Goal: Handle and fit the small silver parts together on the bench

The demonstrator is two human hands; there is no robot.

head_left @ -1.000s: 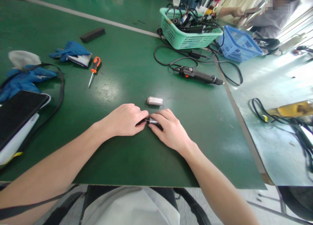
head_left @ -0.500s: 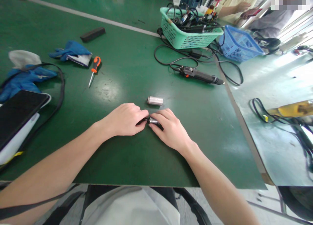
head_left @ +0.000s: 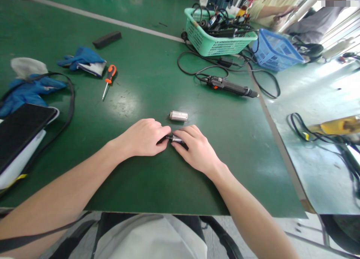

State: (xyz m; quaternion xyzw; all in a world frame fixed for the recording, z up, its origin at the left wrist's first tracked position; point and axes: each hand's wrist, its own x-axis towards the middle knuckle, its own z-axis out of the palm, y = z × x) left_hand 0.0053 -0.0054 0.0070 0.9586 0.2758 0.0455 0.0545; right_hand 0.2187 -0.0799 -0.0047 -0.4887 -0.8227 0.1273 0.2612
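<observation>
Both hands meet low over the green table (head_left: 146,193). My right hand (head_left: 196,146) is closed around a small metal cylinder (head_left: 176,139), which lies level with its left end showing between thumb and fingers. A thin shaft sticks out of that end towards my left hand (head_left: 150,137), whose thumb and forefinger pinch a dark piece at the shaft's tip; my fingers mostly hide it. Just beyond my fingers a silver metal sleeve (head_left: 178,116) lies on its side, touched by neither hand.
An orange-handled screwdriver (head_left: 110,74) and blue gloves (head_left: 81,59) lie to the left, near a phone (head_left: 25,127). A corded electric screwdriver (head_left: 230,87) lies right, before a green basket (head_left: 222,45) of tools and a blue basket (head_left: 277,50). Another person (head_left: 270,7) stands behind.
My hands and the small cylinder hold the same position. In the background, the other person's hands have shifted slightly.
</observation>
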